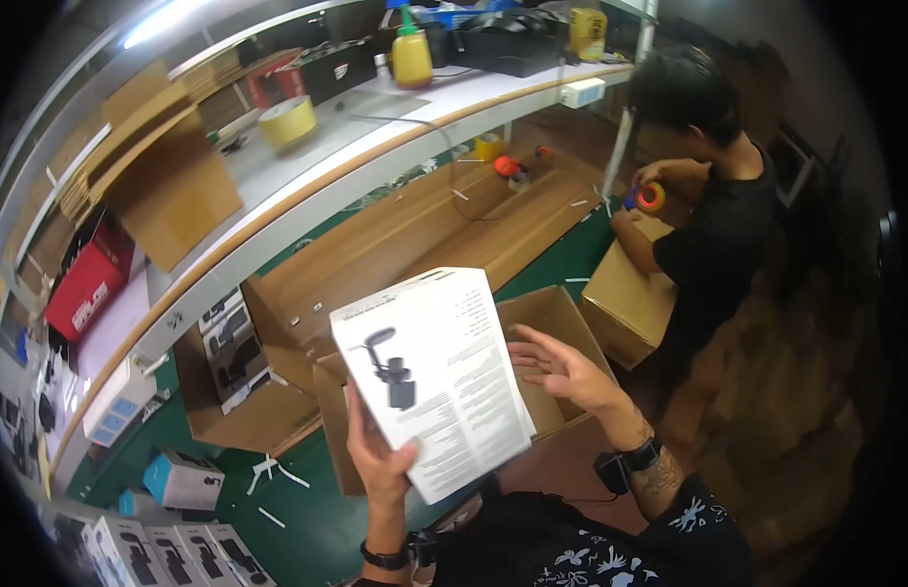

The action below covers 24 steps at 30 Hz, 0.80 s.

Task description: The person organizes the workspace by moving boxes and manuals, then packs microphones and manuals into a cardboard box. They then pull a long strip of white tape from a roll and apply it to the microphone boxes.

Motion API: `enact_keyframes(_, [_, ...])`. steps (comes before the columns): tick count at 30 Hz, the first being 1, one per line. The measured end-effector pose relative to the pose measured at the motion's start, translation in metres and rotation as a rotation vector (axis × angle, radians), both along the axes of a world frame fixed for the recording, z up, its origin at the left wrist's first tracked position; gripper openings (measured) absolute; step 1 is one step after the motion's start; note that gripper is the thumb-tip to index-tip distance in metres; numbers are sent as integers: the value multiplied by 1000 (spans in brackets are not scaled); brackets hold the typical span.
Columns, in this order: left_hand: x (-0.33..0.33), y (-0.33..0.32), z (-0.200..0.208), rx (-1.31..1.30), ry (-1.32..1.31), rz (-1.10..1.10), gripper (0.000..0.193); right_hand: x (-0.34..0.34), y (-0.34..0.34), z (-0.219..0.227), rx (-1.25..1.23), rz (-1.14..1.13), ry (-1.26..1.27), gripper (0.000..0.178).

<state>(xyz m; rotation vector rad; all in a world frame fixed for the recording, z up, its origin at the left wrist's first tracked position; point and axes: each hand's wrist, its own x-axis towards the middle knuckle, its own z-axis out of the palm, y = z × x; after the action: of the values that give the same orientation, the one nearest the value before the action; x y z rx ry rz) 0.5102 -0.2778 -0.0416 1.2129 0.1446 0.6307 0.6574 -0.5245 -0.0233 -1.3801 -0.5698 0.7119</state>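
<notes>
My left hand (pixel 380 455) grips a white product box (pixel 444 382) by its lower left side, thumb on the front face. The box is tilted and carries a picture of a dark device on a stand plus printed text. Beside its right edge my right hand (pixel 569 377) is open, fingers spread and apart from the box. Under both hands stands an open brown carton (pixel 561 318); the white box hides most of its inside. To the left, another open carton (pixel 248 426) holds product boxes (pixel 229 342) with similar pictures.
Several white product boxes (pixel 180 553) stand in a row at lower left, near a blue-and-white box (pixel 185 479). A raised shelf (pixel 317 161) crosses behind, with a yellow tape roll (pixel 287 122). At right, a co-worker (pixel 713 196) handles a tape roll (pixel 650 197) over a closed carton (pixel 630 298).
</notes>
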Motion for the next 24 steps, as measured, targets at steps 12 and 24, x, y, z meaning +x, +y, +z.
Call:
enact_keyframes(12, [70, -32, 14, -689, -63, -704, 88, -38, -54, 28, 216, -320, 5, 126])
enact_keyframes(24, [145, -99, -27, -267, 374, -969, 60, -4, -68, 67, -559, -630, -745, 136])
